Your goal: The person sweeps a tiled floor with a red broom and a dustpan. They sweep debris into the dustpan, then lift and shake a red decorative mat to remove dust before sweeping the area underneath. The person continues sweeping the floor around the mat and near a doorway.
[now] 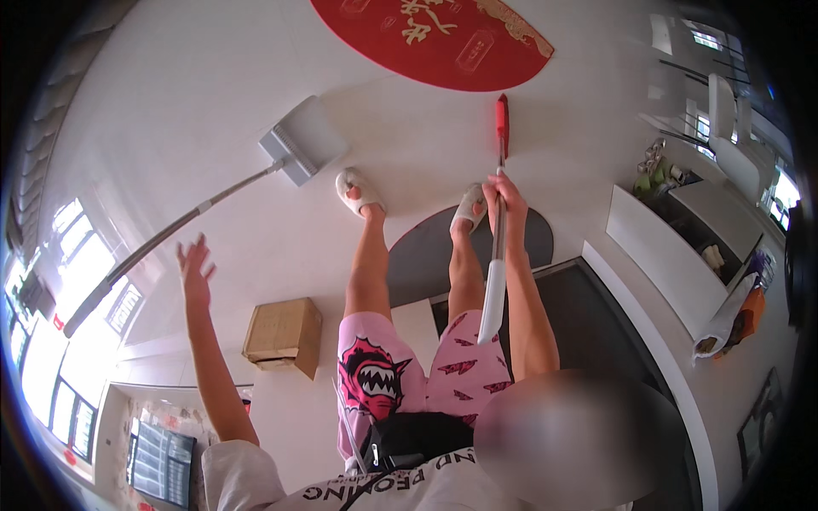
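My right hand grips the metal shaft of a long-handled broom. Its narrow red head is down at the floor, beside a red mat with gold writing. My left hand is raised with its fingers spread and nothing in it. Close by, but apart from those fingers, is the long handle of a grey dustpan. The dustpan's pan lies ahead of my left slipper, and no hand touches it.
My right slipper is at a dark half-round mat. A cardboard box sits to the left. Along the right stands a white cabinet bearing several items, with bags beside it. White chairs are farther off.
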Available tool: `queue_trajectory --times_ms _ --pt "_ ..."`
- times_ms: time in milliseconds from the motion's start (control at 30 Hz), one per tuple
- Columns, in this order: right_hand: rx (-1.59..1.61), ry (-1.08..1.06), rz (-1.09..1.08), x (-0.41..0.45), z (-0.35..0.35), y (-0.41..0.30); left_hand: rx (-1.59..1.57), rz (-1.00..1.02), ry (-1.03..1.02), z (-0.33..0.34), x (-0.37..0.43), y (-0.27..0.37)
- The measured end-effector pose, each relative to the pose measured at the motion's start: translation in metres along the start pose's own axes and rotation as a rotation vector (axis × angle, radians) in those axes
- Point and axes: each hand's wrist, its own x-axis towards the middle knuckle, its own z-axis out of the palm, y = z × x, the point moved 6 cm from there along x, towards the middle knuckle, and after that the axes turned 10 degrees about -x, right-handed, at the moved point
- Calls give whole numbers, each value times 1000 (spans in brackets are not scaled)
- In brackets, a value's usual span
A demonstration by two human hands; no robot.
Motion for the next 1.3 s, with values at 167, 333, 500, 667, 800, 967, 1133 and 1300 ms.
queue_trajectory --times_ms 167,333,500,667,800,967,1133,1300 --pt "-9 56 -113 6 35 -30 -131 325 61 38 33 79" --pt "85 -29 -215 -6 107 -98 -79 350 37 32 27 86" --pt "167 -134 -309 -32 154 -175 -127 408 45 3 -5 58" --pt "251 -236 -192 -35 164 -207 -240 354 117 -57 -6 6" --pt "175 -176 -311 -13 120 -227 -296 257 228 -97 -4 -24" --pt "12 -96 -375 16 59 -209 -354 194 337 -98 -10 -37" --pt "-92 -98 -394 37 78 -185 -338 189 348 -94 -6 -37" --pt "7 -174 -442 13 151 -199 -306 217 384 -84 -16 -29"
